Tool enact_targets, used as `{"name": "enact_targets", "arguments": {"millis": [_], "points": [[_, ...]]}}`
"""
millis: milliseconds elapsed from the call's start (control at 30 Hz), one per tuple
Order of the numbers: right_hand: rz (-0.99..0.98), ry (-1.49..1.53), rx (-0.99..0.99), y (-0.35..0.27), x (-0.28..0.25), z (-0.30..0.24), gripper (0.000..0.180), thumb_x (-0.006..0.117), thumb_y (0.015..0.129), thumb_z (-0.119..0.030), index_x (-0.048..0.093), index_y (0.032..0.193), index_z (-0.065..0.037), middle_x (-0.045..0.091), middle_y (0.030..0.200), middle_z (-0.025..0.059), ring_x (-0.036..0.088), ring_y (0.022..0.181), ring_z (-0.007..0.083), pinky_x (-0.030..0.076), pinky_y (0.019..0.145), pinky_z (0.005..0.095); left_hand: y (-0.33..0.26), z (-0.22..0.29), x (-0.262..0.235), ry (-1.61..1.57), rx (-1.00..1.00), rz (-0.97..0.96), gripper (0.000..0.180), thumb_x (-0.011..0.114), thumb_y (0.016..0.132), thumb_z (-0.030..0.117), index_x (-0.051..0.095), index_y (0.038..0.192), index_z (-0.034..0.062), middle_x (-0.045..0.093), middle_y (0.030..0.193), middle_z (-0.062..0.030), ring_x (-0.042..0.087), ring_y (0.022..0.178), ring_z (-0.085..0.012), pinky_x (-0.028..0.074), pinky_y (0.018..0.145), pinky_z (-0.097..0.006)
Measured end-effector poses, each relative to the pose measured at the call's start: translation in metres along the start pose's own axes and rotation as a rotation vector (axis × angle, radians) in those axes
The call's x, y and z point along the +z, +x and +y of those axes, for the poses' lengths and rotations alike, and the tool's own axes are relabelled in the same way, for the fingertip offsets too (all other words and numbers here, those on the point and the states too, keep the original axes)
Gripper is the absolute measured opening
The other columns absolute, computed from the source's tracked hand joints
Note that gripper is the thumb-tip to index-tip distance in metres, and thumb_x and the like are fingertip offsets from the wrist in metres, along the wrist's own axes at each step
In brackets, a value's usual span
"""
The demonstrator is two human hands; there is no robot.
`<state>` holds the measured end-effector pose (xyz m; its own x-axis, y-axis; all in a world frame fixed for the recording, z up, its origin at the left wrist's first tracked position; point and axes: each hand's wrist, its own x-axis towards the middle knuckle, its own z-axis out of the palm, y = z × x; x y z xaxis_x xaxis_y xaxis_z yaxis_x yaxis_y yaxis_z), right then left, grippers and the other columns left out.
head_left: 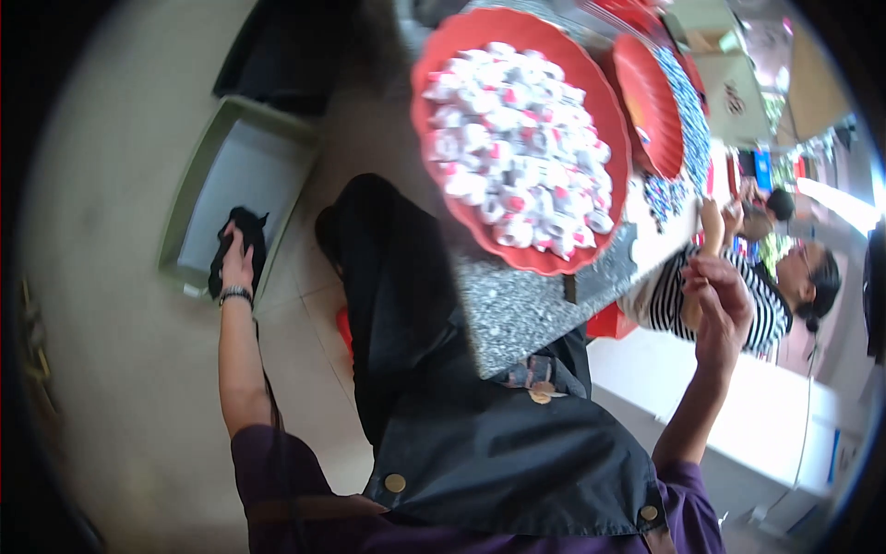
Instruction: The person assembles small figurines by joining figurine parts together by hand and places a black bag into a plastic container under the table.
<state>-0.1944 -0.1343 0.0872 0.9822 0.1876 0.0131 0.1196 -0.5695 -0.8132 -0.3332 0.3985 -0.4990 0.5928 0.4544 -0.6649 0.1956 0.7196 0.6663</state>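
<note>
- Left hand: fingers clamped on black bundle, at green box.
- Right hand: fingertips together (contents unclear).
- Red tray: raised rim likely corrals white pieces.

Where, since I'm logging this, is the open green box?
The open green box is left of the person's knee in the head view; the left hand overlaps its near end.
</note>
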Motion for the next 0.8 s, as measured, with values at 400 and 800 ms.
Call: {"name": "enact_targets", "arguments": {"millis": [400,800], "points": [[0.031,-0.112,-0.030,-0.008,-0.024,0.024,0.019,0.056,0.090,0.003,0.064,0.107,0.004,0.063,0.116,0.0166,0.063,0.099,0.0191,0.051,0.083,0.0280,-0.098,0.085,-0.013,0.360,-0.160,-0.282,0.053,0.068,0.093,0.032,0.053,0.132,-0.0001,0.063,0.112,-0.0114,0.066,0.102,-0.0232,0.056,0.086,-0.035],[0.361,0.087,-0.011,0.026,-0.104,0.079,0.024,0.058,0.097,-0.003,0.061,0.120,0.003,0.067,0.103,0.0102,0.064,0.085,0.0153,0.054,0.075,0.0242,-0.168,-0.159,-0.112,0.474,-0.331,0.603,0.018,0.060,0.083,0.011,0.065,0.097,-0.0007,0.063,0.076,-0.0103,0.062,0.063,-0.0238,0.052,0.057,-0.036]]}}
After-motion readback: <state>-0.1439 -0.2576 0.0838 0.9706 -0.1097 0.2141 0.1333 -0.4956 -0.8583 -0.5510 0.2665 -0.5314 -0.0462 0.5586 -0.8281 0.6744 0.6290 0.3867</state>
